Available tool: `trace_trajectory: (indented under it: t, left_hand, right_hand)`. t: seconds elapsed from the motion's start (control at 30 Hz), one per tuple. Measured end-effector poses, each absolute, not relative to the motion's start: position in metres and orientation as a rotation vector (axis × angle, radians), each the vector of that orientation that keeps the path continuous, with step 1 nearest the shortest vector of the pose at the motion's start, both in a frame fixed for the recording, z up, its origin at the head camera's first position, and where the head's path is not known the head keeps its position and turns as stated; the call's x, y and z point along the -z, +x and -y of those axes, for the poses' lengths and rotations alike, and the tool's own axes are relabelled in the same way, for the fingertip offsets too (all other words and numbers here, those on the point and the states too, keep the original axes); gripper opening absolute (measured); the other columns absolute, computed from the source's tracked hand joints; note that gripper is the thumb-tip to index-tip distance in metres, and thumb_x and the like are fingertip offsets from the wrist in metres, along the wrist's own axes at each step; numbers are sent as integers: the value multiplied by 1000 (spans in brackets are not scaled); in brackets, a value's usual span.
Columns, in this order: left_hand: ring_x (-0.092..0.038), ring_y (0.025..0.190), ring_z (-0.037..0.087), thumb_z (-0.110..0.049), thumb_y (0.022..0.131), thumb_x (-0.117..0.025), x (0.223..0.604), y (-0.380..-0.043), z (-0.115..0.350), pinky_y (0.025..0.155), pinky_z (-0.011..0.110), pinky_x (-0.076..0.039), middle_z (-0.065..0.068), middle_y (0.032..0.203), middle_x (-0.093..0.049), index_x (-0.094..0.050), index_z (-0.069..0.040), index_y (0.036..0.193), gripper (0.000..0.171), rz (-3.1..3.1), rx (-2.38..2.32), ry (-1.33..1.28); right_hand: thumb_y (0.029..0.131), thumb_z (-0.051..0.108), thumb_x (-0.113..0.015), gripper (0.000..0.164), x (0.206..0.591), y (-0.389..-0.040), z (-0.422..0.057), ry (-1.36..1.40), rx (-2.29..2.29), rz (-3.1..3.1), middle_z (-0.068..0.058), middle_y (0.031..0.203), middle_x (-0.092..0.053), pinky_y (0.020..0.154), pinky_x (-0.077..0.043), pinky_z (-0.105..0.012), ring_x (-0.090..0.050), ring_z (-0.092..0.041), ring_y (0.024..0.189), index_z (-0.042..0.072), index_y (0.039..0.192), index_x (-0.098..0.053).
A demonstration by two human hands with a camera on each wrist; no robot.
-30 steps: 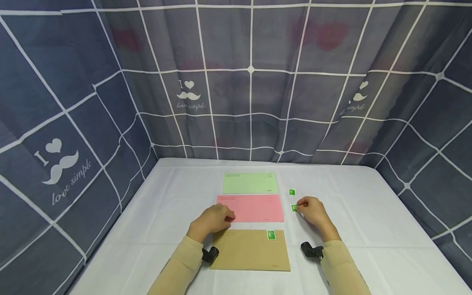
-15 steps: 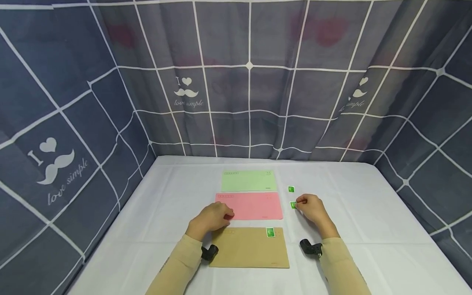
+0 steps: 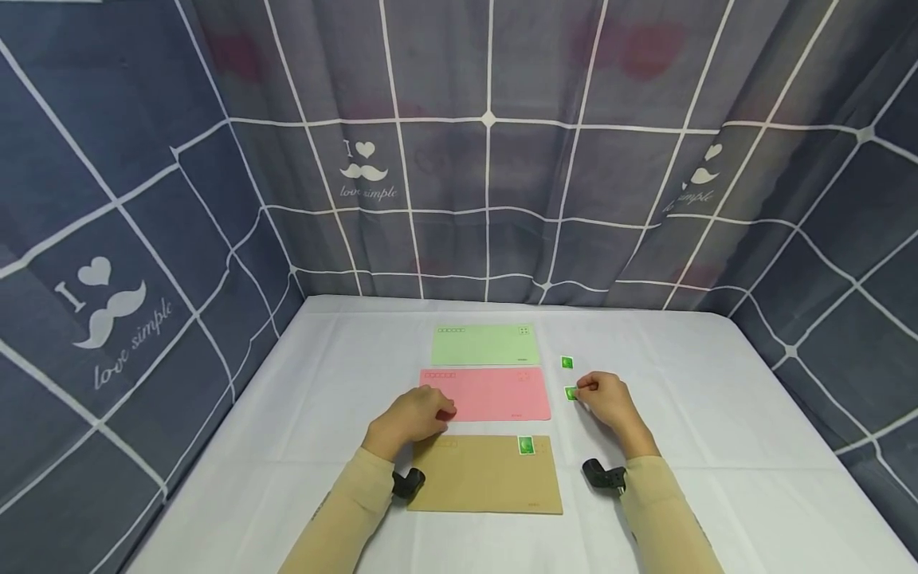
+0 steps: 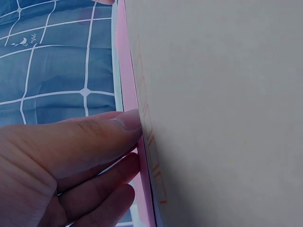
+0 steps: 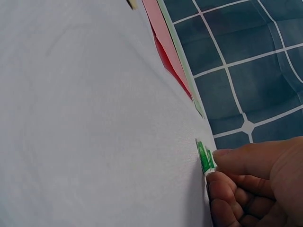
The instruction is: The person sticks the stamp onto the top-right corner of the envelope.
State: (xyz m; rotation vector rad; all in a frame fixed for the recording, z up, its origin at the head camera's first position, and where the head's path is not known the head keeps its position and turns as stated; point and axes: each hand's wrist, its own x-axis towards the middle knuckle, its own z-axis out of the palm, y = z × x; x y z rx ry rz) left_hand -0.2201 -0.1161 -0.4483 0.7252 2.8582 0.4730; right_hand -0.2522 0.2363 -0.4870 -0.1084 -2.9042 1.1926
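In the head view my left hand [image 3: 412,416] rests at the lower left part of a pink envelope [image 3: 498,395], its fingers loosely bent. The left wrist view shows the thumb [image 4: 128,119] at the pink envelope's edge, beyond the brown envelope. Thumb and forefinger of my right hand [image 3: 608,399] pinch the right edge of a small green stamp [image 3: 570,393], right of the pink envelope. The right wrist view shows that stamp [image 5: 203,156] at the fingertips. A brown envelope [image 3: 488,482] lies nearest me, with a green stamp [image 3: 527,446] at its upper right.
Behind the pink envelope lies a light green envelope [image 3: 484,347]. Another green stamp [image 3: 566,363] lies to its right. A white cloth [image 3: 688,383] covers the table, and dark grid-patterned curtains [image 3: 445,175] stand around the back and sides.
The head view has tilted slightly downward, so everything sits a little higher in it. Both hands keep their places beside the pink envelope and the stamp.
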Motion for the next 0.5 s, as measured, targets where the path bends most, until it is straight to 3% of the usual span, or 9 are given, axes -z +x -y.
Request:
trace_trajectory:
  t: [0.5]
  left_hand:
    - [-67,115,24,-7,85,-77,449,-219,116,98,41,-55,7,117,-75,-78,-9,113,27,-2855,-493,689]
  right_hand:
    - [89,8,-68,17,487,-252,-237,-94,-1204,2878,-15,89,-70,65,-48,-29,-61,-21,78,-5,99,-69]
